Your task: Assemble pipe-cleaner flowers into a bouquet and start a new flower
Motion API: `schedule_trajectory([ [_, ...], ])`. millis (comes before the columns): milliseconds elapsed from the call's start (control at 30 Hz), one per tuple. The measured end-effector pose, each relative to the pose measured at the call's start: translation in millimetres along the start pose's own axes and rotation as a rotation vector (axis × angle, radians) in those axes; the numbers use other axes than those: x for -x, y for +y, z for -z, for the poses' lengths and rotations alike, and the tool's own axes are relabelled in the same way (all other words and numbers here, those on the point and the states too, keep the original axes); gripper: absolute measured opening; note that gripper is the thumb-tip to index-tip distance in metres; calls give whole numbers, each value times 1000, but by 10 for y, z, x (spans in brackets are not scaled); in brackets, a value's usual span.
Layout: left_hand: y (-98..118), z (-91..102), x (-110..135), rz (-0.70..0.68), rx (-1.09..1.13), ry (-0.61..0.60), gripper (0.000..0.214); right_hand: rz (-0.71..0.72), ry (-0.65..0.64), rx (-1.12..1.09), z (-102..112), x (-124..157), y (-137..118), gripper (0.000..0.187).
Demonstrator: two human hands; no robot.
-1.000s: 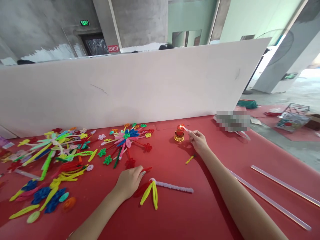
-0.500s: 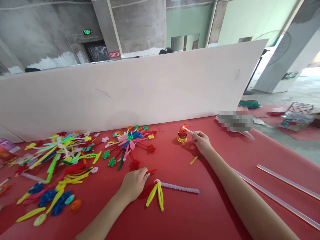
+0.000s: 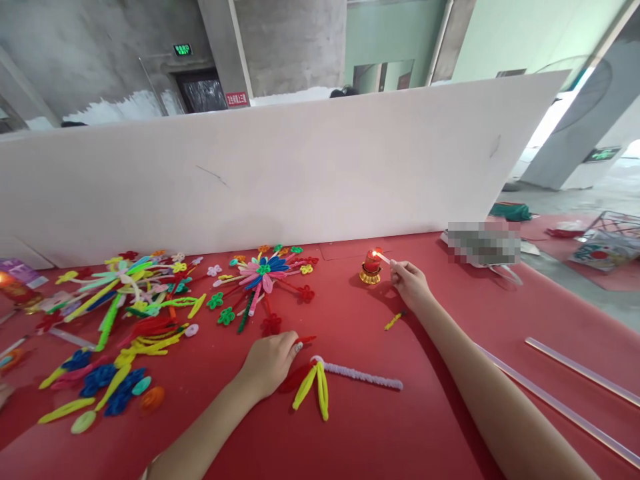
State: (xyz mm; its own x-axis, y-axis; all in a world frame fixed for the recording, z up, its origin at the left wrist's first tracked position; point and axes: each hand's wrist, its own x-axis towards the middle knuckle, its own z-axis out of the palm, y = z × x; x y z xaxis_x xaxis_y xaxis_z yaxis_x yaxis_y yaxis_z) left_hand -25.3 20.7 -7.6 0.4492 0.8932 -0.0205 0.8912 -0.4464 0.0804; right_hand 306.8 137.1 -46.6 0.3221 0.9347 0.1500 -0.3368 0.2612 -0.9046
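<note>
My right hand (image 3: 411,283) pinches a short whitish glue stick (image 3: 385,259), its tip at the flame of a small red candle (image 3: 372,260) in a gold holder. My left hand (image 3: 273,360) is closed on a red pipe-cleaner piece (image 3: 306,340) that pokes out past the fingertips, the rest of it hidden by the hand. Just right of that hand lies a lilac pipe-cleaner stem (image 3: 363,376) with two yellow loops (image 3: 320,393) at its end. Some red shows beside the loops, partly under my left hand.
Pipe-cleaner flower bursts (image 3: 265,270) and loose coloured pieces (image 3: 113,390) cover the left side. A second lit candle (image 3: 17,290) and part of another person's hand (image 3: 4,395) are at the left edge. Long clear sticks (image 3: 580,367) lie right. A white board (image 3: 280,180) stands behind.
The view has shifted slightly, so the scene sits a little to the right. Both hands keep their grips, and the stick's tip stays at the flame.
</note>
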Motion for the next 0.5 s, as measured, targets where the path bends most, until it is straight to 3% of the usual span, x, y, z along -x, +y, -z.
schedule_trajectory([
  [500,-8,-27,6,-37,7,31,33,-17,19,-23,-7,4,7,41],
])
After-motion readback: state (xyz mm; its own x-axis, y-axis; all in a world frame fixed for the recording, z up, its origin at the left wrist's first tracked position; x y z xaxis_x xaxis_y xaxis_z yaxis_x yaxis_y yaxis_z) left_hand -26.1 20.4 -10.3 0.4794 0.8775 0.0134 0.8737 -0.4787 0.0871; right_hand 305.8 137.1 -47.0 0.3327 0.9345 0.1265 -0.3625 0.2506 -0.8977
